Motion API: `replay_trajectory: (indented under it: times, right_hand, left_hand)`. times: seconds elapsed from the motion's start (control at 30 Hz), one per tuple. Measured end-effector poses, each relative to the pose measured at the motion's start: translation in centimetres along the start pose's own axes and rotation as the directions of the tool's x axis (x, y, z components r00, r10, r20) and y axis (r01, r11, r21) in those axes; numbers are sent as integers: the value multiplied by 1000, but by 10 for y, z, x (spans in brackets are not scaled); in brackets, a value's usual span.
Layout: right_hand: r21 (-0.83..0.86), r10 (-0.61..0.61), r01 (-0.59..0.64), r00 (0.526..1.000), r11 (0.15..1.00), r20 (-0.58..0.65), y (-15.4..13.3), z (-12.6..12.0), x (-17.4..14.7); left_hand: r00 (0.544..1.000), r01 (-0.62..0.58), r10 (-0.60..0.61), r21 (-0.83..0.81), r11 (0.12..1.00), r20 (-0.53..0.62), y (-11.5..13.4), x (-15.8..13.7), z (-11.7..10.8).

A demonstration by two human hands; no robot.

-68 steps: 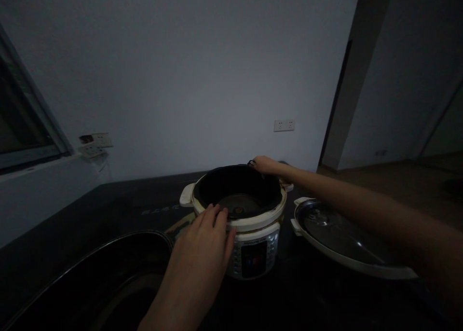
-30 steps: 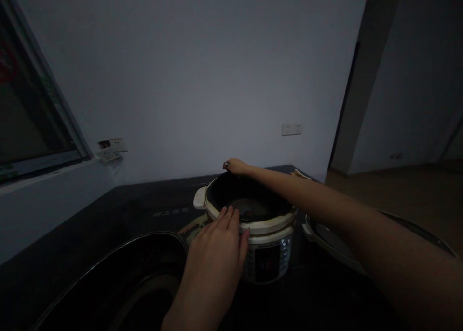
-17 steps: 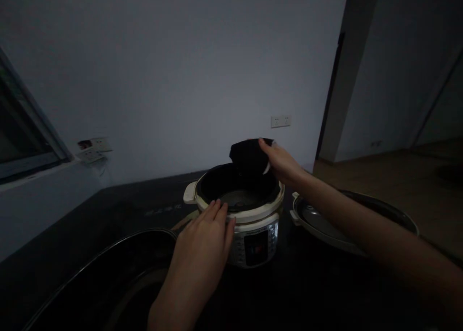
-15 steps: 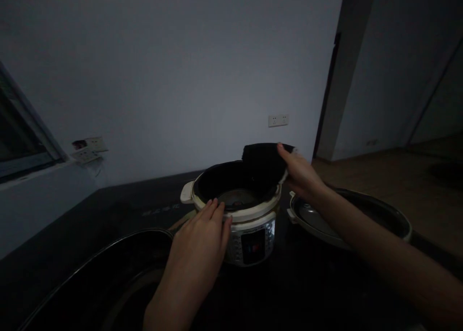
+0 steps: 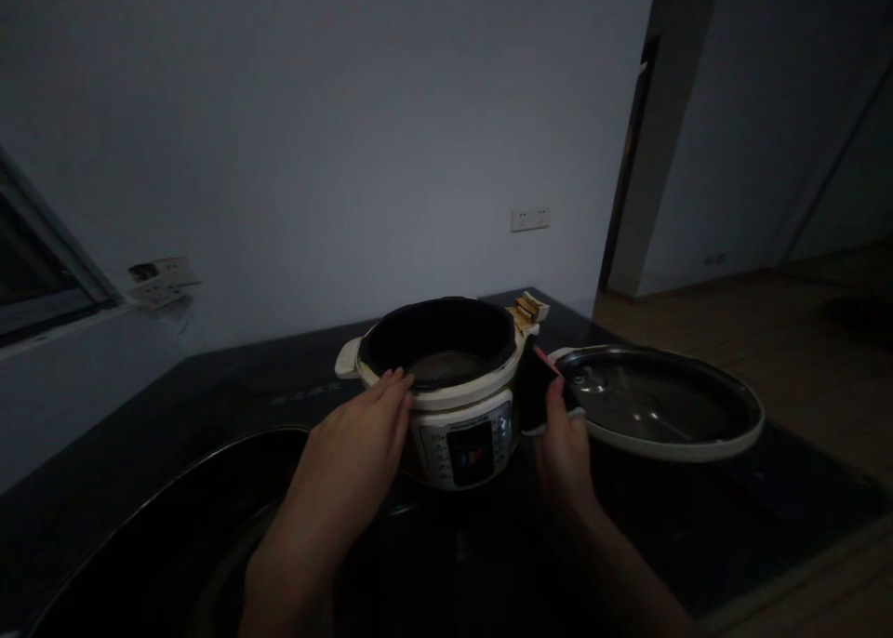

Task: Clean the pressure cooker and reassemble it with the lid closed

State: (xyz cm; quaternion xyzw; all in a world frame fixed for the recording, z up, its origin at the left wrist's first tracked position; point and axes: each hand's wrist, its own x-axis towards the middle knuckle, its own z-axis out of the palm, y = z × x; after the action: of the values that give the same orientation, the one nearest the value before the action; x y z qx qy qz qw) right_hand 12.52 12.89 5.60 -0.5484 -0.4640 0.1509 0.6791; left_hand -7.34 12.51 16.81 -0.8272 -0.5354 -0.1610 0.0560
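A white electric cooker point(image 5: 457, 401) with a front control panel stands uncovered on the dark counter, its dark inside showing. My left hand point(image 5: 349, 466) rests at the cooker's front left rim, fingertips over the edge; its palm side is hidden. On the cooker's right side, my right hand point(image 5: 564, 438) grips a dark cloth point(image 5: 536, 387) with a bit of pink at its edge. The cloth hangs against the outer wall, below the brownish, stained hinge bracket point(image 5: 526, 312).
A round glass lid point(image 5: 659, 401) with a pale rim lies right of the cooker on the counter point(image 5: 781, 475). At the lower left is a large dark pan point(image 5: 150, 508). Wall sockets point(image 5: 530, 219) are behind, with a window point(image 5: 42, 238) at the left.
My right hand has moved the cloth from above the cooker's right rim down to its outer right side, uncovering the hinge bracket. My left hand stays at the front rim. The view has shifted slightly.
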Motion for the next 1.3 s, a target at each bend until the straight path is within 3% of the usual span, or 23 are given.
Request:
replay_trajectory:
  times: [0.07,0.17,0.23,0.37,0.43,0.57,0.63,0.7,0.83,1.1,1.17,1.3]
  right_hand:
    - [-133,-198,199,980,971,18,1,13,-12]
    - [-296,-453,488,872,821,182,4,28,-33]
    - [-378,-508,567,824,732,252,7,35,-43]
    - [-452,-524,603,797,657,299,9,40,-51]
    - [-419,-581,710,704,567,407,8,41,-52]
    - [-255,-631,898,435,360,643,2,42,-47]
    - [-205,-655,938,342,278,674,-2,41,-40]
    - [-201,-697,957,291,210,655,-6,38,-32]
    - [-247,-706,957,280,152,650,-15,29,-13]
    - [-163,-678,982,184,96,712,-17,22,6]
    - [-115,-674,992,121,53,729,-8,24,1]
    - [48,-629,999,-53,-25,775,21,31,-13]
  left_hand:
    - [1000,-1,1,-25,1000,2,-2,0,-2]
    - [1000,2,-2,-8,1000,12,-3,0,-1]
    - [1000,5,-5,20,1000,20,-3,0,0]
    - [1000,-13,12,45,999,16,-2,0,1]
    - [1000,-18,17,46,999,14,-2,-1,1]
    - [999,-24,22,52,998,35,-3,0,-1]
    - [999,-9,6,60,998,49,-3,0,-1]
    - [999,7,-10,61,998,48,-3,0,-1]
    - [999,14,-16,51,999,30,-2,-1,-1]
    - [999,23,-25,58,998,40,-2,1,1]
    - [999,31,-34,62,998,43,-1,1,1]
    - [999,39,-41,69,997,32,2,2,-1]
